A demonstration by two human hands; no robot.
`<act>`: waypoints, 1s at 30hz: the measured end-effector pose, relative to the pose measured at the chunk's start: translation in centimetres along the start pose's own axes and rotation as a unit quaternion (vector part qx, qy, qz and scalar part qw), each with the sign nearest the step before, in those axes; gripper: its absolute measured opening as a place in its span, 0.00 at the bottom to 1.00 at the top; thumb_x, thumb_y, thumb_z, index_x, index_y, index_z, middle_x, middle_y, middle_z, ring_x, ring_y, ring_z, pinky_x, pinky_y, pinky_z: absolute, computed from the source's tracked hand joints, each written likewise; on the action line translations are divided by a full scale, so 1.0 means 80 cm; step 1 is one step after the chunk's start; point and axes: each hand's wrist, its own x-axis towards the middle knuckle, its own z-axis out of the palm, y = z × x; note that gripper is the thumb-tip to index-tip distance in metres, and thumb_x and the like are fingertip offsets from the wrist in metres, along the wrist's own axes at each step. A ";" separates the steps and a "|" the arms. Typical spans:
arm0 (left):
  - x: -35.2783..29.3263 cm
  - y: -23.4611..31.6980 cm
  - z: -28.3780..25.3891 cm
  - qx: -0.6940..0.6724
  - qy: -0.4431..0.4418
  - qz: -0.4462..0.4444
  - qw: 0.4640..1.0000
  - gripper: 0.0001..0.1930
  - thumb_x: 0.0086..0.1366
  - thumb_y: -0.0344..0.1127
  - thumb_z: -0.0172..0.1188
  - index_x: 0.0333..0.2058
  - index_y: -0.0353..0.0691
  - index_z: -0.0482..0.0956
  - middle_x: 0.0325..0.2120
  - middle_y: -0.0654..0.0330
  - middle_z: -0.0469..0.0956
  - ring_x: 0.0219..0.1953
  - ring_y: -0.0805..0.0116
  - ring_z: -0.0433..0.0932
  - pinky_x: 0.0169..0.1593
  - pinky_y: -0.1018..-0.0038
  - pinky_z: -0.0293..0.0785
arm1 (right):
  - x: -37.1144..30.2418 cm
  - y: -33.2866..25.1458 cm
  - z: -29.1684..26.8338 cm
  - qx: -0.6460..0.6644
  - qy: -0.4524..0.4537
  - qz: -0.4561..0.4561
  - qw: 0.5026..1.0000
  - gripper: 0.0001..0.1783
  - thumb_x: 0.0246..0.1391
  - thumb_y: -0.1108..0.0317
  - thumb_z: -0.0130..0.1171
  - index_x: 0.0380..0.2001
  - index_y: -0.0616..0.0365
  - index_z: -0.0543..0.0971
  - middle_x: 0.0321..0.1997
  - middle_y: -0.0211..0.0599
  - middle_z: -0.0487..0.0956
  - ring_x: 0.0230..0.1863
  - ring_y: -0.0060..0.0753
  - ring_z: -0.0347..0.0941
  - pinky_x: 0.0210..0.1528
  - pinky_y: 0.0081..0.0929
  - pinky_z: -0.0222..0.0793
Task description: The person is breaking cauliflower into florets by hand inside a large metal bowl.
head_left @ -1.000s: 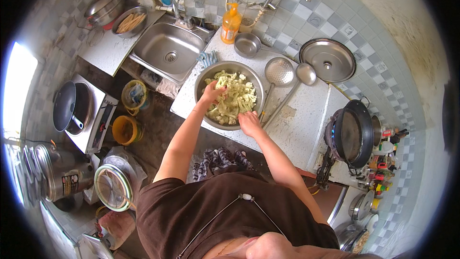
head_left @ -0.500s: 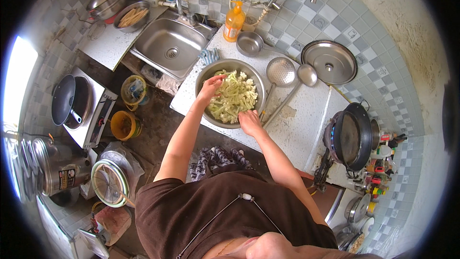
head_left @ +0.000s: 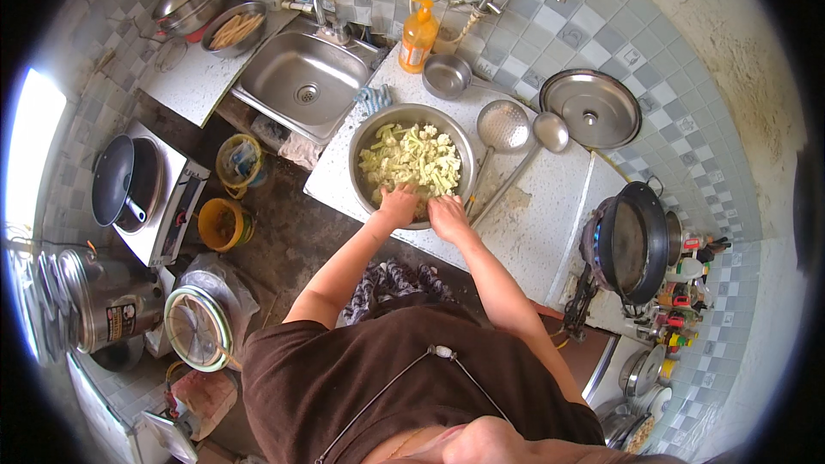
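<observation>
A wide metal bowl [head_left: 359, 133] of pale green-white cauliflower pieces [head_left: 411, 157] stands on the white counter. At its near side, my left hand [head_left: 399, 204] reaches over the rim, its fingertips sunk among the pieces; their grip is hidden. Just beside it, my right hand [head_left: 448, 216] is closed over the near right rim, fingers pointing inward. A skimmer [head_left: 504, 126] and a ladle [head_left: 551, 131] lie right of the bowl, and a blue-grey cloth [head_left: 373, 100] lies behind it to the left.
Beyond the bowl are a small saucepan [head_left: 446, 76] and an orange pump bottle [head_left: 418, 37]. A steel sink [head_left: 302, 86] is at the left, a metal lid [head_left: 590, 109] at the back right. Dark pans [head_left: 632, 242] sit farther right; buckets [head_left: 225, 224] stand on the floor.
My left hand has moved from the bowl's upper left down to its near side, next to my right hand. The cauliflower pieces have shifted. My right hand stays at the near rim.
</observation>
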 end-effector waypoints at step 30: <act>0.006 -0.053 -0.080 -0.809 0.027 -0.081 0.581 0.15 0.65 0.26 0.56 0.50 0.42 0.76 0.31 0.70 0.74 0.34 0.77 0.75 0.41 0.73 0.77 | -0.001 -0.001 -0.014 -0.002 -0.024 0.004 1.000 0.11 0.58 0.66 0.47 0.31 0.56 0.79 0.31 0.42 0.80 0.41 0.42 0.73 0.48 0.40 0.60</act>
